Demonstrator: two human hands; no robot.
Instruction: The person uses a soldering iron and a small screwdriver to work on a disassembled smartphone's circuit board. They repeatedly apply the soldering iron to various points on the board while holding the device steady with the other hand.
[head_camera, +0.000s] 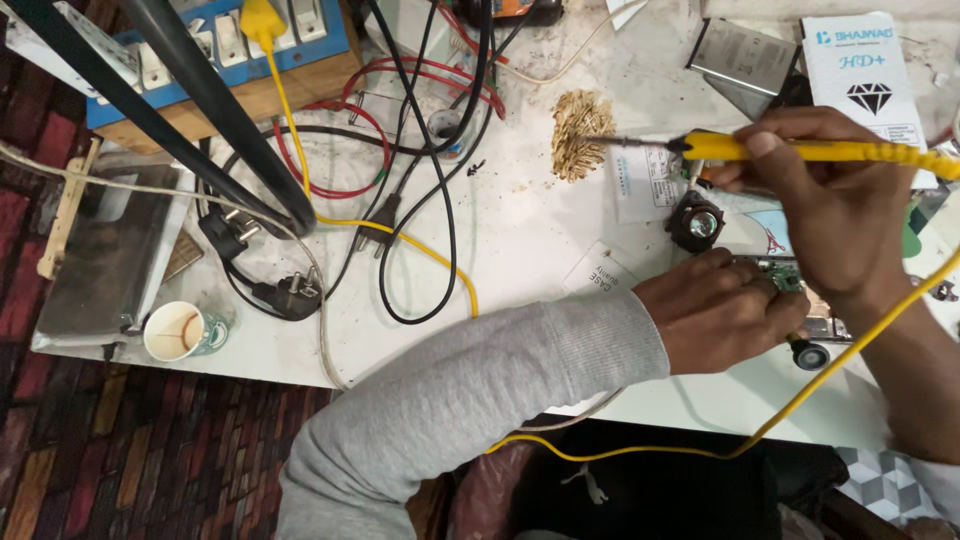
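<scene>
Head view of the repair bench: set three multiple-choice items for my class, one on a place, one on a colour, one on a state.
1. Where does the soldering iron tip rest?
A. in the brass wool
B. in the paper cup
C. on the floor

2. What colour is the iron's handle?
A. red
B. yellow
C. green

3. What is the left hand doing?
A. hanging free
B. lifting the cup
C. pressing on the green circuit board

Answers: 1 A, the metal tip reaches into the golden tangle. 2 B, the handle in the right hand is yellow. 3 C, its fingers lie on the board.
</scene>
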